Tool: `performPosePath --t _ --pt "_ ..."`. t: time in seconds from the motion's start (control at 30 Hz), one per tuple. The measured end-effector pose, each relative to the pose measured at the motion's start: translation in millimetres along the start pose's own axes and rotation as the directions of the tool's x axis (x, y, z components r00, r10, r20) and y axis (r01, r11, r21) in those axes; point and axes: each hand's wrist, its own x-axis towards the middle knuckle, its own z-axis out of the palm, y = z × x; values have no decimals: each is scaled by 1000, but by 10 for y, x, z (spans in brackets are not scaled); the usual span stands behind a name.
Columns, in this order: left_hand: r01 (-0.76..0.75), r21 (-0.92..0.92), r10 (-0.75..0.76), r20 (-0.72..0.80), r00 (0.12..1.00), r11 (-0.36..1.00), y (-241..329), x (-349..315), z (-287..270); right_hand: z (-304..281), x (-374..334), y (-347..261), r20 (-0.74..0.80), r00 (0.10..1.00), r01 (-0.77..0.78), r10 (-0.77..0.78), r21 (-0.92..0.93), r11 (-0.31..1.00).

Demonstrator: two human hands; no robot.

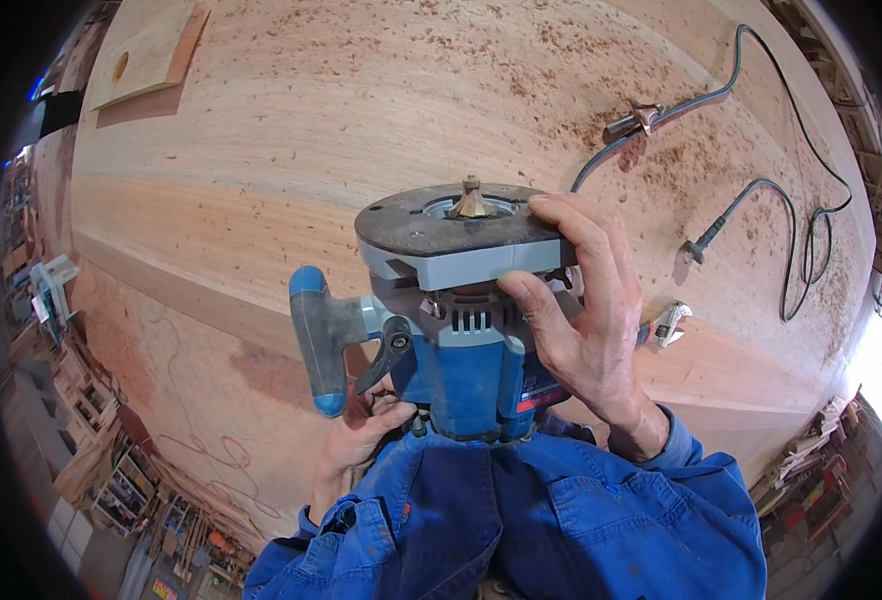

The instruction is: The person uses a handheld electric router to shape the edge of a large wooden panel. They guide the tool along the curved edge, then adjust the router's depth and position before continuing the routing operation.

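Observation:
A blue and grey plunge router (pixel 466 385) is upside down against my blue work clothes, its base plate (pixel 431 225) facing up. A pointed router bit (pixel 472 203) sticks up through the base opening. My right hand (pixel 601 310) grips the right side of the base, fingers over the top and thumb at its front edge. To the left, below the side handle (pixel 319 340) and a black lever (pixel 391 355), my left hand (pixel 366 430) is closed at the lower side of the housing. Its fingers are partly hidden by the router.
Wood shavings lie across the wooden slab (pixel 261 230). At the right are a black cable (pixel 793 90) with its plug (pixel 696 248), another router bit (pixel 645 117) against the cable, and an adjustable wrench (pixel 670 325). A board piece with a hole (pixel 156 60) lies far left.

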Motion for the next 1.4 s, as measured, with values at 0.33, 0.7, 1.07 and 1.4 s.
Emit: performPosePath --t 0.33,0.7,1.07,1.4 --pt "-69 -58 67 -37 997 996 16 3 87 -3 -11 12 -5 1000 6 -7 -6 1000" --pt "-47 21 47 -25 999 999 109 55 120 -12 9 36 -41 999 -8 9 30 1000" --pt "-15 25 17 -101 995 1000 97 -34 197 -10 5 7 -15 1000 -13 13 14 1000" --pt "-40 -118 10 -242 970 992 168 -52 502 0 6 18 -14 1000 11 -11 11 1000"
